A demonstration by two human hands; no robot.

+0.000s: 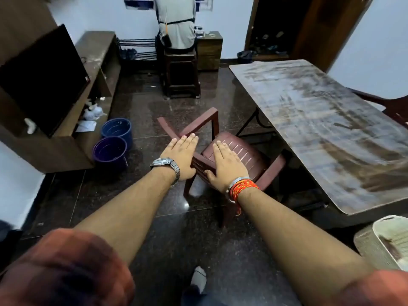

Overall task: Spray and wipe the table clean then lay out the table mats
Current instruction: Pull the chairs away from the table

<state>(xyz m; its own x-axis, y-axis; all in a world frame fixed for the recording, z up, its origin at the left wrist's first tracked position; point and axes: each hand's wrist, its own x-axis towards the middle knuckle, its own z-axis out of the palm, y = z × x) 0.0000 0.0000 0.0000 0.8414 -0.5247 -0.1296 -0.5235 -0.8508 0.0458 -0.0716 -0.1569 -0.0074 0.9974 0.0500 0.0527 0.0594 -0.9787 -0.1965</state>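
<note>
Both our hands, left hand (180,156) & right hand (227,164), are flat, empty; long streaky brown wooden table (326,129) unsprayed. Next we need spray btl & cloth, neither in view.

Both forearms bare, short rust-orange sleeves (66,268) blurred at the bottom corners. Left hand (180,156): chunky silver metal wristwatch w/ link band (165,165) at the wrist. Right hand (227,165): plain silver metal bangle (235,184), then a thick wrap of red & yellow thread (244,188) right beside it, one loose end dangling. Down low, dark blue trouser leg (198,294) & a grey-white sock (198,278) on one foot.
</note>
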